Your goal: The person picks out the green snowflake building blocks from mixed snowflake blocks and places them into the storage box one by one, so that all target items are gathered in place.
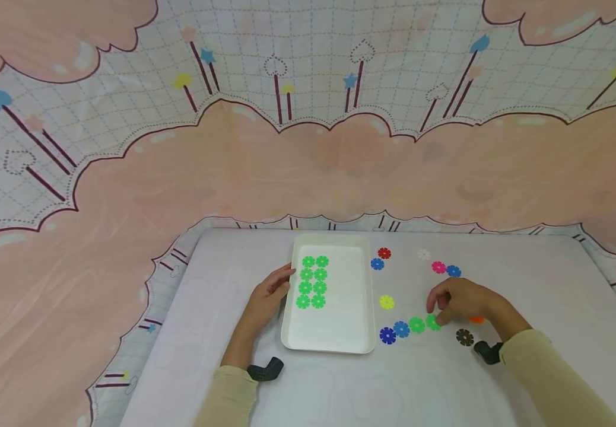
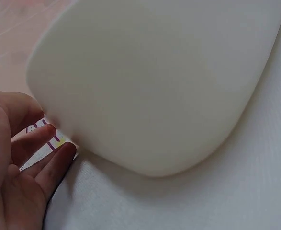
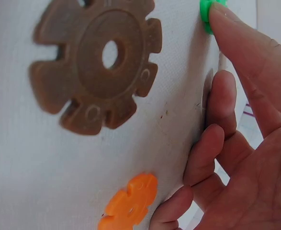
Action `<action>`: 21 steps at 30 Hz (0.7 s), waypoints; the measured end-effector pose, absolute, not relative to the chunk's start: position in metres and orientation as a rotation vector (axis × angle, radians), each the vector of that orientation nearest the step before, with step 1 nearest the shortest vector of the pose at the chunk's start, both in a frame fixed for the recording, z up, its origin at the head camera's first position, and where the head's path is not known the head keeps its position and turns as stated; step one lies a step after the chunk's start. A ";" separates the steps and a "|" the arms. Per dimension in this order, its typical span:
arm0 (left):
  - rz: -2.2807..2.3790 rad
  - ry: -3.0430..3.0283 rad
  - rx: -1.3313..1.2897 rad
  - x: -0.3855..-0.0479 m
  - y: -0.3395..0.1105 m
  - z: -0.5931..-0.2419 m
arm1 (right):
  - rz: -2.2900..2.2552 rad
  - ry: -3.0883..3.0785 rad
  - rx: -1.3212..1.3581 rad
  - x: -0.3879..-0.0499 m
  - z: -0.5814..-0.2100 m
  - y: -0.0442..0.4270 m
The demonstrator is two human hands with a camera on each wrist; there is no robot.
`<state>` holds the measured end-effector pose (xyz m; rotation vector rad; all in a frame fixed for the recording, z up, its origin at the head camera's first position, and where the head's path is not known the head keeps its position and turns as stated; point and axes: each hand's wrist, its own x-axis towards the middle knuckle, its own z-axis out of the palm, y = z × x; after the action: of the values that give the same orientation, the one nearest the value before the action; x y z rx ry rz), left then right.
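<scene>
In the head view, my left hand rests its fingertips against the left rim of a white tray. In the left wrist view, fingers touch the tray's outer side. Inside the tray, several green notched discs lie in two columns. My right hand is over the table, its thumb touching a green notched disc. The right wrist view shows the thumb on that green disc, the other fingers loosely bent. Another green disc lies just left of it.
Loose discs lie right of the tray: dark blue, blue, yellow, red, white and pink. A brown disc and an orange disc lie near the right wrist. Patterned cloth hangs behind the table.
</scene>
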<state>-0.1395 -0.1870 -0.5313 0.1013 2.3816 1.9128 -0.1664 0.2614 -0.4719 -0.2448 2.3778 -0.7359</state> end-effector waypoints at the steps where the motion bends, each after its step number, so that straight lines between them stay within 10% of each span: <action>1: 1.914 2.377 0.103 -0.139 -0.187 -0.531 | -0.734 2.377 -0.246 -0.166 -0.472 0.262; 21: 1.933 2.352 0.118 -0.139 -0.188 -0.532 | -0.739 2.372 -0.250 -0.168 -0.475 0.265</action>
<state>-0.1390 -0.1880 -0.5321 0.1176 2.3518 1.9335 -0.1683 0.2649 -0.4745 -0.2498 2.3723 -0.7388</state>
